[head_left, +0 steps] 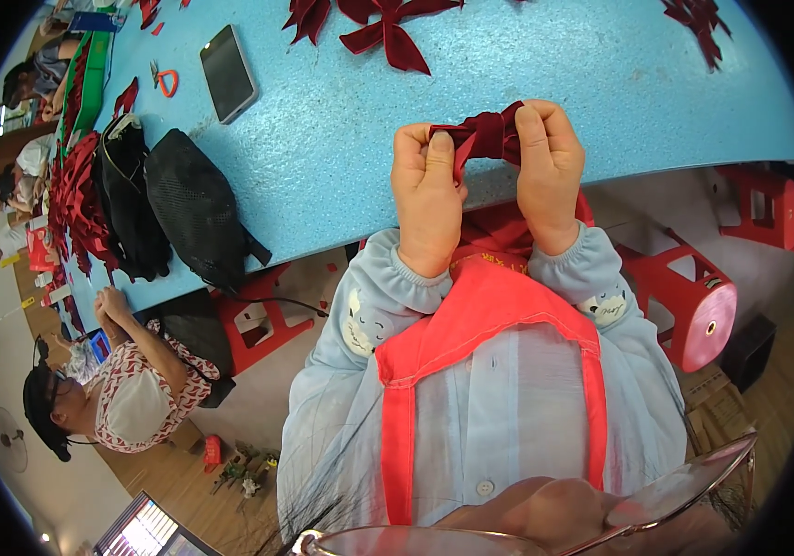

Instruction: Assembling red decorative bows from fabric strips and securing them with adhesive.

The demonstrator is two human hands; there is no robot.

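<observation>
We reach both forearms toward the far side, the left sleeve [380,278] and right sleeve [584,269] gathered at our wrists. Our left hand [429,195] and right hand [552,171] sit level with each other, a gap between them, backs toward us. Both thumbs lie uppermost, pointing far, pressed in a pinch against curled fingers.

Blue speckled table [323,157] spans the top of frame, edge curving. On it: dark red bows [387,37] top centre, dark red ribbon bunch [699,30] top right. Phone [229,76], orange-handled snips [168,83] upper left. Left: black mesh bag [193,204] touching black pouch [131,199], red ribbon heap [80,204] alongside. Green tray [95,74] beyond.
</observation>
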